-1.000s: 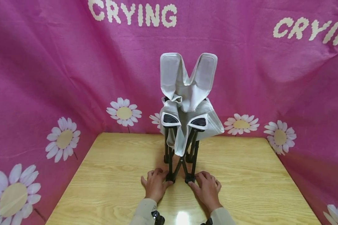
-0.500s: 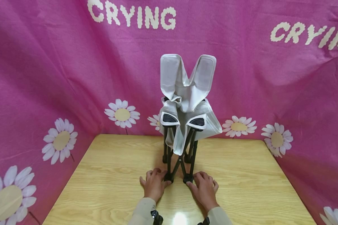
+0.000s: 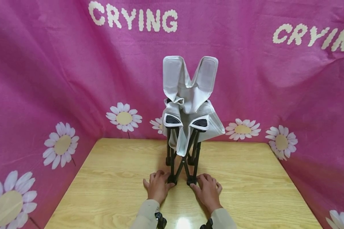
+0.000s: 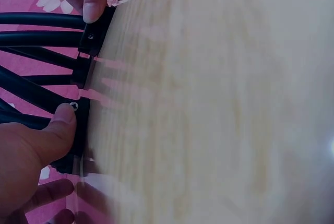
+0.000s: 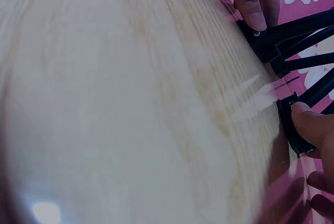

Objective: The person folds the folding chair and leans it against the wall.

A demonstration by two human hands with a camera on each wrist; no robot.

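A folding camp chair (image 3: 172,76) stands upright and partly folded on the table, with off-white fabric bunched over crossed black legs. Two pointed fabric flaps stick up at its top. My left hand (image 3: 157,187) grips the left front foot (image 3: 172,180), its thumb pressed on the near face by a screw in the left wrist view. On the other side my right hand (image 3: 208,192) holds the right front foot (image 3: 191,180) the same way, thumb (image 5: 302,114) against its black plastic. Both rear feet rest farther back, untouched. My outer fingers rest low by the table.
The light wooden table (image 3: 117,165) reaches back to a pink cloth (image 3: 232,63) with daisies and lettering. This cloth also closes in the left and right sides. A bright light reflection shows on the table between my forearms.
The head view has shifted slightly. Both hands keep their hold on the front feet, and the chair stands as before.
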